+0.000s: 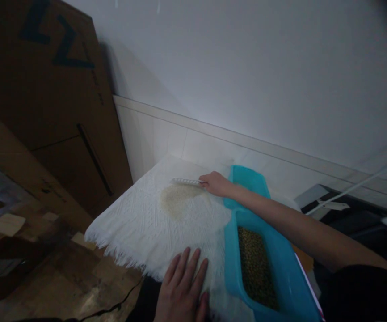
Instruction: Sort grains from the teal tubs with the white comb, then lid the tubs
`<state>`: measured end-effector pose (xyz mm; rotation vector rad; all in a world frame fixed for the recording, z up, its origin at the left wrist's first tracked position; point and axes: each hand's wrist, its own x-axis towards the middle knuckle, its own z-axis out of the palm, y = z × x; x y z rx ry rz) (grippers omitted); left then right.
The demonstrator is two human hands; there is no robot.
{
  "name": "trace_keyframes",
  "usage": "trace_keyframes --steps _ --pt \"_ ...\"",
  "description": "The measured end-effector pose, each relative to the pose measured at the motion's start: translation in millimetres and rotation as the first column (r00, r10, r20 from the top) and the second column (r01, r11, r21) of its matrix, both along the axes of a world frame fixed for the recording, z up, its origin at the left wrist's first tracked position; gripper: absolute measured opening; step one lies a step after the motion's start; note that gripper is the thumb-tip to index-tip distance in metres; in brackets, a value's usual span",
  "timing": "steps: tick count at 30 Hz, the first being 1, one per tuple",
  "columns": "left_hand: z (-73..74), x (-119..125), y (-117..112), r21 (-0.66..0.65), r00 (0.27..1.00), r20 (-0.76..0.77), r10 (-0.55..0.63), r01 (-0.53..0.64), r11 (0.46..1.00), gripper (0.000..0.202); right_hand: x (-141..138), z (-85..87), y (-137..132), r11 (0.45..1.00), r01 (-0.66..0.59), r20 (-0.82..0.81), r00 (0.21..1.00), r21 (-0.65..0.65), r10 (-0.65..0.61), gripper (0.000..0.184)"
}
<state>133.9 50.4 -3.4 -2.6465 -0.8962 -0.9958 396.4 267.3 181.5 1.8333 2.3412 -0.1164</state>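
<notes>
A white textured paper towel [140,223] lies spread out on a surface, with a pale pile of small grains [176,199] near its far side. My right hand [215,183] is closed on a small white flat tool [187,181] that rests at the far edge of the grain pile. My left hand [183,286] lies flat on the near edge of the towel, fingers stretched out. A turquoise plastic tray [282,277] stands to the right of the towel and holds greenish-brown beans [255,268].
Large brown cardboard boxes [46,103] stand at the left, with flattened cardboard [62,277] below them. A white wall [247,67] with a pale skirting runs behind. A dark object and a white cable [354,188] lie at the right.
</notes>
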Motion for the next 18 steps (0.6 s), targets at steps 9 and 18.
trace_keyframes --steps 9,18 --pt "31.4 -3.1 -4.3 -0.107 0.988 0.149 -0.036 0.052 0.993 0.048 23.4 46.6 -17.2 0.922 0.265 -0.405 0.904 0.281 -0.137 0.016" --pt "98.0 88.5 41.8 -0.919 0.893 0.392 0.223 0.369 0.139 0.050 154.8 106.5 -83.9 0.573 0.763 -0.954 0.237 0.299 0.181 0.036"
